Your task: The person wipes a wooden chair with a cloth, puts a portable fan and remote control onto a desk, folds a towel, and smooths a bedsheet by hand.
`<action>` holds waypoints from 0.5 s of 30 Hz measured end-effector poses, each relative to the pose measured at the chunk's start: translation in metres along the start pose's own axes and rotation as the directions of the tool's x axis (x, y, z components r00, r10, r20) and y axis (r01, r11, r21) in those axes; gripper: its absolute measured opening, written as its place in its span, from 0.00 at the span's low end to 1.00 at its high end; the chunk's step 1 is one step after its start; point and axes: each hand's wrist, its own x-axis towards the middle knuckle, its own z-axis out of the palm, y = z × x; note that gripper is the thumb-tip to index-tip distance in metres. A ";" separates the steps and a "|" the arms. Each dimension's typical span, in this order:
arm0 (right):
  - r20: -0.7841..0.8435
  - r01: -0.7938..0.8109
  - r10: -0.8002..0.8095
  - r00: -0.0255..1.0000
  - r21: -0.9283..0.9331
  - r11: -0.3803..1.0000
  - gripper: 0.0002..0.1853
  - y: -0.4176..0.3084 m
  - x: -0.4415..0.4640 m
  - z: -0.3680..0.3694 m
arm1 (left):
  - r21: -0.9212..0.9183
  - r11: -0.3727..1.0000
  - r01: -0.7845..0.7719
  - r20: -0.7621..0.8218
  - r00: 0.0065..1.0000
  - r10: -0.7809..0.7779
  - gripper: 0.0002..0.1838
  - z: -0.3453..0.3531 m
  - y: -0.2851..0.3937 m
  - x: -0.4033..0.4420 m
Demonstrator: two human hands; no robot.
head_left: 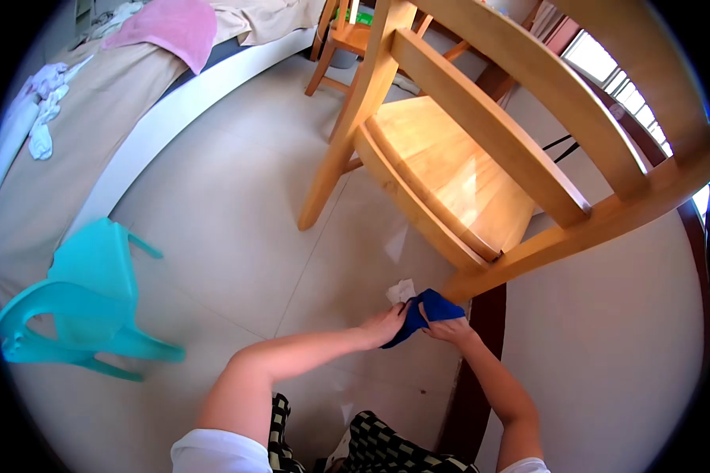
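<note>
A dark blue cloth (435, 306) is bunched between my two hands, low by the rear leg of a wooden chair (465, 189). My left hand (385, 325) is closed on the cloth's left side. On the right side, my right hand (448, 329) grips it too, with the fingers partly covered by the fabric. The cloth overlaps the chair leg in view; whether it touches the leg I cannot tell. A crumpled white piece of paper or tissue (401, 292) shows just behind the cloth.
At the left stands a small turquoise plastic chair (95, 260). Behind it is a bed (126, 102) with a pink cloth (166, 31) and white clothes (46, 110). Another wooden chair (350, 38) stands farther back. A white wall (599, 347) with dark skirting rises close on the right.
</note>
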 end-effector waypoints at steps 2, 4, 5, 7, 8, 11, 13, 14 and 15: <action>0.130 -0.061 0.059 0.990 0.014 0.998 0.33 0.005 -0.009 -0.009 | -0.001 0.999 -0.036 -0.026 0.999 0.036 0.27 -0.009 0.012 0.004; 0.124 -0.144 0.139 0.982 0.028 0.989 0.34 0.002 -0.010 -0.016 | -0.052 0.986 -0.157 -0.164 0.976 0.146 0.21 -0.011 0.009 0.006; 0.131 -0.213 0.203 0.970 0.063 0.975 0.34 0.003 -0.014 -0.018 | -0.039 0.984 -0.172 -0.165 0.973 0.164 0.21 -0.005 0.007 0.009; 0.019 -0.199 0.198 0.980 0.057 0.978 0.34 0.008 -0.007 -0.028 | -0.254 0.963 -0.089 -0.133 0.990 0.056 0.23 -0.023 0.006 0.015; -0.069 -0.179 0.182 0.981 0.056 0.982 0.34 0.009 -0.005 -0.038 | -0.239 0.965 -0.107 -0.144 0.987 0.074 0.23 -0.032 0.006 0.015; -0.206 -0.197 0.222 0.953 0.135 0.971 0.33 0.018 0.002 -0.077 | -0.082 0.954 -0.288 -0.245 0.934 0.261 0.30 -0.079 0.035 -0.008; -0.310 -0.185 0.204 0.929 0.089 0.979 0.32 0.026 0.015 -0.111 | -0.016 0.924 -0.382 -0.471 0.818 0.330 0.34 -0.114 0.054 -0.015; -0.394 -0.172 0.177 0.902 0.049 0.984 0.32 0.031 0.022 -0.132 | -0.005 0.911 -0.412 -0.557 0.758 0.340 0.33 -0.143 0.074 -0.024; -0.412 -0.172 0.174 0.894 0.043 0.984 0.32 0.036 0.031 -0.158 | 0.016 0.911 -0.413 -0.558 0.752 0.351 0.33 -0.169 0.087 -0.026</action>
